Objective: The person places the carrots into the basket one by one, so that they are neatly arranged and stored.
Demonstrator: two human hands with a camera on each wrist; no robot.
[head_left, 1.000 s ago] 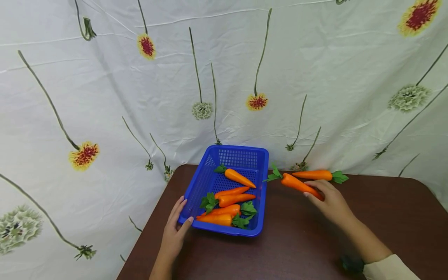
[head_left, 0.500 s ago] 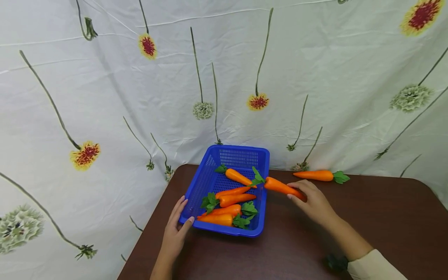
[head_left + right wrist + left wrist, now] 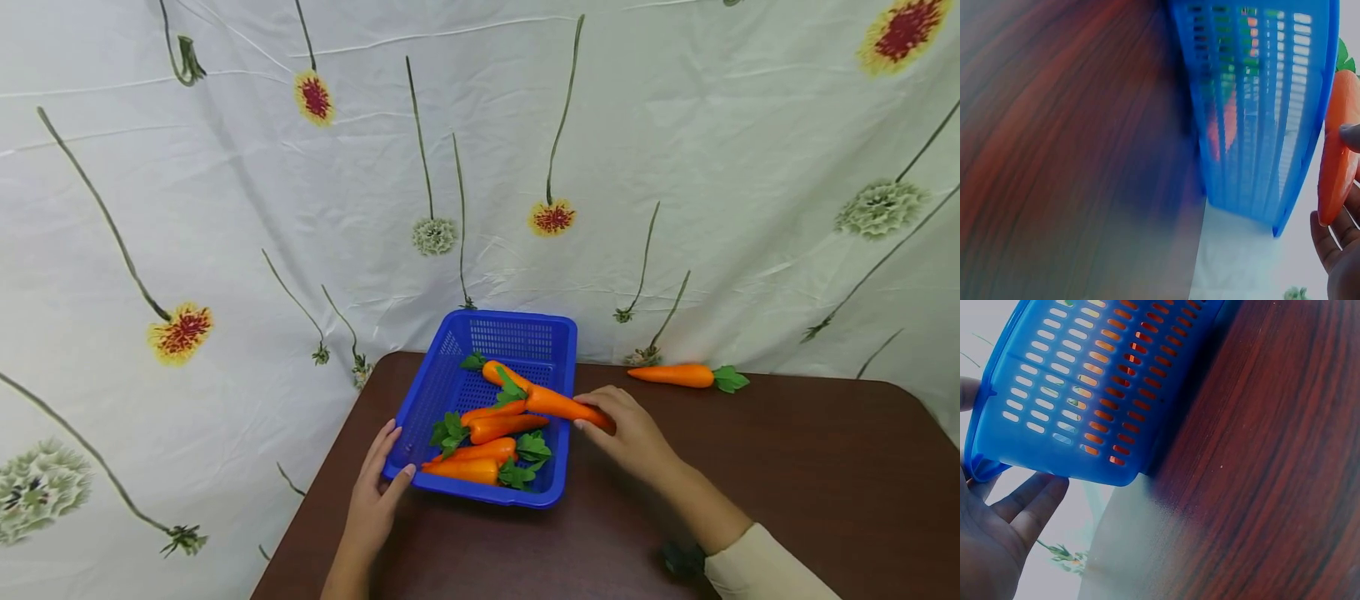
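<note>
My right hand (image 3: 630, 433) pinches an orange carrot (image 3: 558, 405) near its tapered end. The carrot's green leafy top hangs over the inside of the blue plastic basket (image 3: 480, 495). In the right wrist view the held carrot (image 3: 1338, 150) is above the basket's rim, between thumb and fingers. Several other carrots (image 3: 495, 428) with green tops lie inside the basket. My left hand (image 3: 375, 492) grips the basket's near left corner. In the left wrist view the left hand (image 3: 997, 531) has its fingers against the outside of the basket wall (image 3: 1054, 444).
One carrot (image 3: 675, 376) lies on the dark brown table (image 3: 810, 467) near its back edge, right of the basket. Behind the table hangs a white flower-print cloth (image 3: 360, 192). A small dark object (image 3: 682, 558) is by the right wrist.
My right hand has carried the carrot leftward, from above the table to over the basket's right side. The left hand and the basket have stayed in place.
</note>
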